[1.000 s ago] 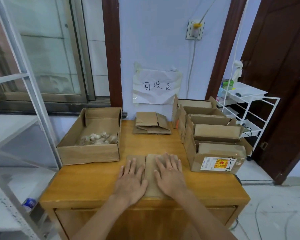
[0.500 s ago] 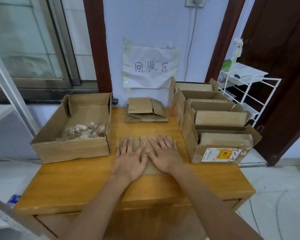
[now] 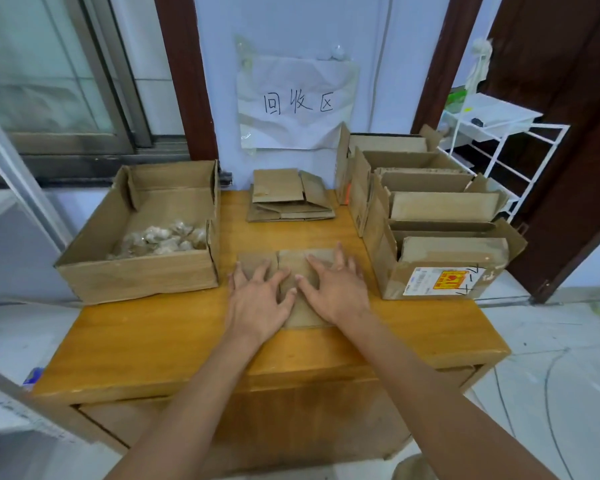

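Both hands press on a flattened brown corrugated cardboard box (image 3: pixel 289 263), the left hand (image 3: pixel 257 301) and right hand (image 3: pixel 338 292) with fingers spread, slightly arched and gripping nothing, probably to crush its folds flat so it can join the stack of flattened brown cardboard (image 3: pixel 288 199) behind. It lies at the front middle of the yellow wooden desk (image 3: pixel 153 341), dull and creased, with a slit between two flaps at its far edge.

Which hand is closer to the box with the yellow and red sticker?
Right. The right hand presses the flattened cardboard just beside the stickered box; the left hand lies further away, on the cardboard's other side.
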### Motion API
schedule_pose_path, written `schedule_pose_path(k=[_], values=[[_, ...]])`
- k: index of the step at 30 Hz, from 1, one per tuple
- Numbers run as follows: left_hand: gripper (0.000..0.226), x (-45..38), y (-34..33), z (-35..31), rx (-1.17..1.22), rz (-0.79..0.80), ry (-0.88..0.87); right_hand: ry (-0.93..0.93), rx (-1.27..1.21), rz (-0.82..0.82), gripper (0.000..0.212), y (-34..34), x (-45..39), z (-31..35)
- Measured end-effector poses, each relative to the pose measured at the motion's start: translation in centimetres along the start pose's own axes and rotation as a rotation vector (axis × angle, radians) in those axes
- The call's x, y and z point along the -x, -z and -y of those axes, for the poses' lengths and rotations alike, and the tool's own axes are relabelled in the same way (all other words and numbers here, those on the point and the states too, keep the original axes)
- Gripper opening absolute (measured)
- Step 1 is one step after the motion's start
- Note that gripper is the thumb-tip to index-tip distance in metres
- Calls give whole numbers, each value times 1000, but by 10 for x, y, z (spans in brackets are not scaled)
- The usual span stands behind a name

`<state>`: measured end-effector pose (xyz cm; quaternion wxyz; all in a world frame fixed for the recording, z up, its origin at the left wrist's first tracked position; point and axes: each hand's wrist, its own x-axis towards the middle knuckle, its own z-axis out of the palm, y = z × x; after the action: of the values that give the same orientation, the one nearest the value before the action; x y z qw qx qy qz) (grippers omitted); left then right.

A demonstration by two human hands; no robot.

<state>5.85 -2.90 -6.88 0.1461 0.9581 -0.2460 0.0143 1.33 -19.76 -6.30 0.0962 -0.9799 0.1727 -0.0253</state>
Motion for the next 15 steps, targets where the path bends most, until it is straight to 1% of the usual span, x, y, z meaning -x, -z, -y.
schedule_pose_path(k=[2, 4, 8, 11, 13, 15], values=[[58, 1, 1, 5, 76, -59, -17, 14, 30, -50, 71, -1, 3, 1], [56, 2, 4, 7, 180, -120, 2, 74, -9, -71, 66, -1, 3, -1], [53, 8, 13, 6, 323, -224, 47, 118, -211, -108, 56, 5, 7, -9], [52, 10, 19, 7, 484, -244, 99, 136, -312, -178, 50, 7, 12, -13], [49, 3, 26, 6, 467, -260, 92, 148, -348, -211, 50, 11, 8, -17], [44, -13, 40, 2, 444, -328, 66, 175, -381, -265, 52, 21, -4, -17]])
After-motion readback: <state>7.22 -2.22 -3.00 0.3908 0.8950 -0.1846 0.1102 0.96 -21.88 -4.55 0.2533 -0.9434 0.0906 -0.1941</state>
